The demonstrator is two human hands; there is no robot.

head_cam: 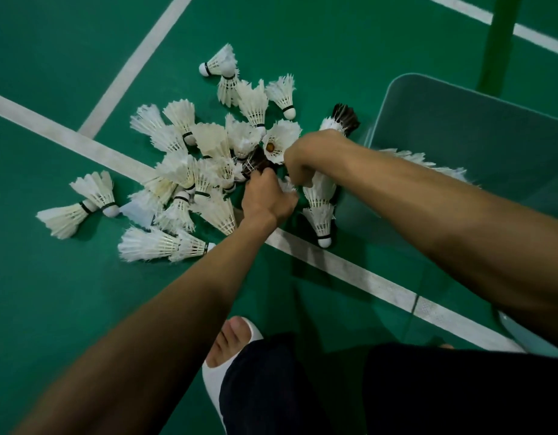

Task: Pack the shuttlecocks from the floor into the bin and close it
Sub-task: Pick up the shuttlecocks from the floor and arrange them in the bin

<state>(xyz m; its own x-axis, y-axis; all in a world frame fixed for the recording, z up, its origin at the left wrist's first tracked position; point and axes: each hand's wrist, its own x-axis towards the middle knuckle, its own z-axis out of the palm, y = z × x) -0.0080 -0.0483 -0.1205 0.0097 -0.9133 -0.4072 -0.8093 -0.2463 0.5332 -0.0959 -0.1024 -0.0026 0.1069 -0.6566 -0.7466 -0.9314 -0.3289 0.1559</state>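
Green matte court floor point(67, 58), crossed by scuffed white painted lines point(92, 149), lies under everything. Just right of the hands stands the bin point(460, 98), made of pale translucent plastic with smooth walls and rounded corners, its top open. A feathery white row point(428, 161) shows inside it, past the right forearm.

Left of the hands and beyond them sprawls the pile of shuttlecocks point(189, 171). These are flared cones of frayed white feathers on ribbed quills, black-banded, with rounded cork tips, and they lie on their sides overlapping each other.

The right hand point(306, 161) has its fingers curled round a nested stack point(321, 196) of white shuttlecocks. The stack runs from a dark-feathered end beyond the knuckles down to a cork tip nearer the person, close to the bin wall.

The left hand point(266, 199), touching the right, is bunched tight, and its fingertips pinch a dark-feathered shuttlecock point(255, 161) at the pile's edge.

Below the arms are a foot in a white open-toed sandal point(215, 378) and dark trousers point(428, 390).
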